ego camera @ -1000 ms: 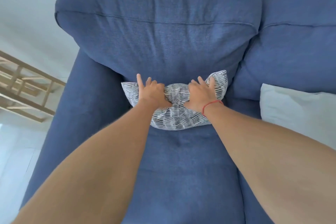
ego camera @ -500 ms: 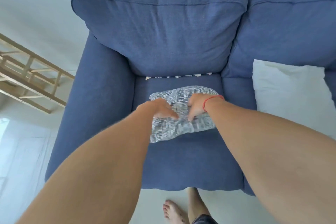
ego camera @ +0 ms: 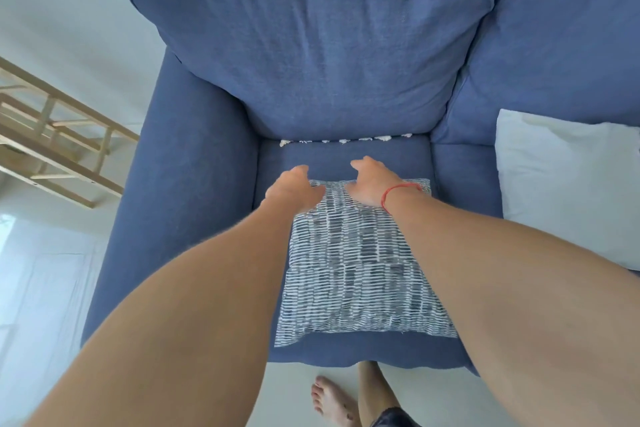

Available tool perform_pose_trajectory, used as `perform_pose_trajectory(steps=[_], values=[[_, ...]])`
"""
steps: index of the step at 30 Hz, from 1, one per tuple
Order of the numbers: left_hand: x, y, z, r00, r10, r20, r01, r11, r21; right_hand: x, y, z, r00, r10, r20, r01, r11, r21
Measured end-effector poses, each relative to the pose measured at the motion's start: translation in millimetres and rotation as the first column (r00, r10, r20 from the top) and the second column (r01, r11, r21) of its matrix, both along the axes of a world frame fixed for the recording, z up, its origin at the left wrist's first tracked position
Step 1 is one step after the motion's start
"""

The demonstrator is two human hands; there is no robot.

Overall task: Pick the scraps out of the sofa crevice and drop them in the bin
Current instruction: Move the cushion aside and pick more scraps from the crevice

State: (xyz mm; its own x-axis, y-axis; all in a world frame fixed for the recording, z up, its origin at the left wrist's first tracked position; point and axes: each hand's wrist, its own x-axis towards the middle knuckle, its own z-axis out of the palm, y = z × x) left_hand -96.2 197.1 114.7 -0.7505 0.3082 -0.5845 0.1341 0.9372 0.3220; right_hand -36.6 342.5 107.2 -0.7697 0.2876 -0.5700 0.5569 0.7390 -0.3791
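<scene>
Several white scraps (ego camera: 346, 141) sit in a row in the crevice between the blue back cushion (ego camera: 311, 45) and the seat cushion (ego camera: 343, 159). A grey-and-white striped pillow (ego camera: 360, 267) lies flat on the seat, in front of the crevice. My left hand (ego camera: 294, 188) and my right hand (ego camera: 370, 184), which has a red string on its wrist, hover over the pillow's far edge. Their fingers are loosely curled and hold nothing. No bin is in view.
The sofa's left armrest (ego camera: 180, 177) is beside the seat. A white pillow (ego camera: 568, 184) lies on the neighbouring seat at right. A wooden rack (ego camera: 52, 135) stands by the wall at left. A bare foot (ego camera: 332, 406) is on the pale floor below the seat's front edge.
The striped pillow was pulled away from the back cushion and laid flat on the seat, uncovering the scraps. Both hands have let go of it.
</scene>
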Motion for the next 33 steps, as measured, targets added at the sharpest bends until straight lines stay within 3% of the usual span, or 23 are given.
perform_pose_trajectory(steps=[11, 21, 28, 33], values=[[-61.4, 24.8, -30.7, 0.982, 0.168, 0.085, -0.170, 0.985, 0.019, -78.2, 16.6, -28.4, 1.000, 0.019, -0.007, -0.020, 0.998, -0.062], [-118.3, -1.3, -78.7, 0.952, 0.243, 0.188, -0.249, 0.968, 0.009, -139.3, 0.1, -78.2, 0.992, 0.098, 0.083, -0.088, 0.989, -0.119], [-165.7, -1.6, -135.9, 0.975, 0.118, 0.190, -0.106, 0.992, -0.073, -183.2, -11.2, -135.3, 0.989, 0.059, 0.137, -0.038, 0.988, -0.148], [-201.2, 2.2, -183.2, 0.983, 0.026, 0.182, -0.027, 1.000, 0.001, -212.3, -16.0, -180.3, 0.987, -0.039, 0.158, 0.075, 0.971, -0.226]])
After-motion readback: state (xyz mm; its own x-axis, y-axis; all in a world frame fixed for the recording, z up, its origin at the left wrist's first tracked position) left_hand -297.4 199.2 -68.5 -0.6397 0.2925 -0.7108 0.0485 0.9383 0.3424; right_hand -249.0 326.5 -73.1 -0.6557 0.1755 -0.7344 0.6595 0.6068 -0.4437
